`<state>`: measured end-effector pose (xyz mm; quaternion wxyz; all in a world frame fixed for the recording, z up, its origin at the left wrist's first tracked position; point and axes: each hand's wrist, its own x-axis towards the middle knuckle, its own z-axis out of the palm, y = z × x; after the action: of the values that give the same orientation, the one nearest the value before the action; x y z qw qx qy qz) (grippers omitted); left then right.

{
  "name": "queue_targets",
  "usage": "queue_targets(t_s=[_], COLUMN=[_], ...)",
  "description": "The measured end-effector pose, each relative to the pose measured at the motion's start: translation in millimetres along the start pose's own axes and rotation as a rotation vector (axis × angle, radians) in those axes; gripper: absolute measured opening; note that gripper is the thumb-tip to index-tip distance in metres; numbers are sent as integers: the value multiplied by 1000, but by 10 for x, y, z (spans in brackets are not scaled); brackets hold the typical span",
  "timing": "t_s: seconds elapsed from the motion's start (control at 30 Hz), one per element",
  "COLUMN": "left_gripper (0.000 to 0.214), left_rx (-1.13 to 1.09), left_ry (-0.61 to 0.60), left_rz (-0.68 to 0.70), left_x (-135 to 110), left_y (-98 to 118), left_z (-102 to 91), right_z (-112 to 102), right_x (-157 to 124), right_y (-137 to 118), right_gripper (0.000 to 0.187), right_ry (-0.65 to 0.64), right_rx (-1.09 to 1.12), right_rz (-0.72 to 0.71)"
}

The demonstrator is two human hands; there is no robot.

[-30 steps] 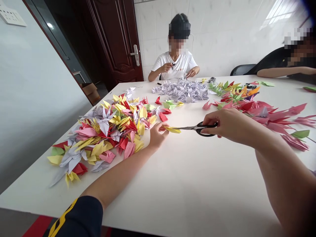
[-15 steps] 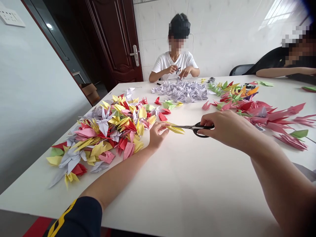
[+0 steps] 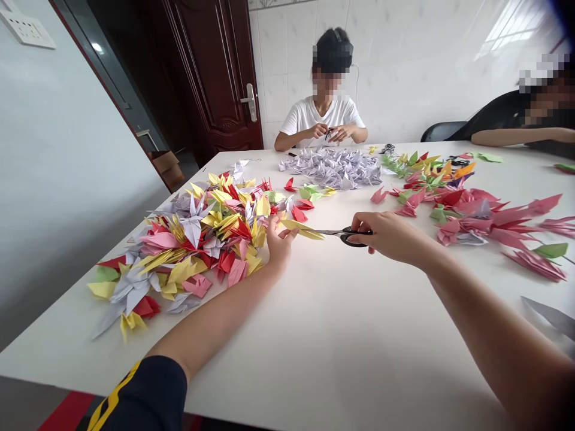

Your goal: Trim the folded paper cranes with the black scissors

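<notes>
My left hand (image 3: 279, 244) pinches a yellow folded paper crane (image 3: 305, 230) above the table, at the right edge of a mixed heap. In my right hand (image 3: 375, 233) is a pair of scissors (image 3: 348, 234) with black handles. Their blades point left and meet the yellow paper; whether they cut into it I cannot tell. Close to my left hand spreads the heap of folded paper cranes (image 3: 193, 218) in yellow, red, pink, green and pale lilac.
Across the white table (image 3: 314, 335) a person in a white shirt (image 3: 324, 120) handles something small and dark behind a pale lilac crane pile (image 3: 335, 167). Pink and green folded papers (image 3: 489, 209) lie at the right. Another person's forearm (image 3: 521, 136) rests at the far right.
Both my hands have shifted left with the yellow paper crane and scissors. The view has turned slightly. The person opposite has brought their hands closer together.
</notes>
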<state>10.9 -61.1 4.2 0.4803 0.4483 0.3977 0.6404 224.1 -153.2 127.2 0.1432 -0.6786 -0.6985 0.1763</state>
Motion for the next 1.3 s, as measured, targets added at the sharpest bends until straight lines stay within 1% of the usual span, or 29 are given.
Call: queue_targets(t_s=[0.1,0.23,0.37,0.47,0.57,0.67,0.77,0.97,1.03,1.2,1.3], left_gripper=[61,49,45,35,27,28,31,41,42,39,38], left_rx=[-13,-59,-56,-91,-111,-111,-110,-123,-123,-150,-158], left_ry=[-54,-127,-112,-87,-97,-107,-86,-112,-120,-115,-108], left_rz=[-53,-116,-120,-106,-109,-115,-116,-150,-149,-167,-180], left_x=[-11,-25,-26,-28,-41,-48,-35,10,19,36,42], left_y=[9,4,9,23,41,50,41,-9,-27,-51,-54], left_z=[4,15,18,20,23,22,13,-2,-4,-14,-15], right_z=[34,62,93,115,122,97,37,-80,-96,-116,-126], right_x=[10,57,158,218,238,234,225,186,166,122,99], right_y=[1,29,147,231,260,255,262,290,276,214,178], right_gripper=[20,18,14,14,15,14,14,26,24,12,11], right_ry=[12,44,74,77,76,69,75,116,123,139,152], right_rx=[20,2,7,35,75,97,93,68,67,36,3], right_rz=[11,-23,-73,-91,-113,-124,-111,-105,-109,-98,-92])
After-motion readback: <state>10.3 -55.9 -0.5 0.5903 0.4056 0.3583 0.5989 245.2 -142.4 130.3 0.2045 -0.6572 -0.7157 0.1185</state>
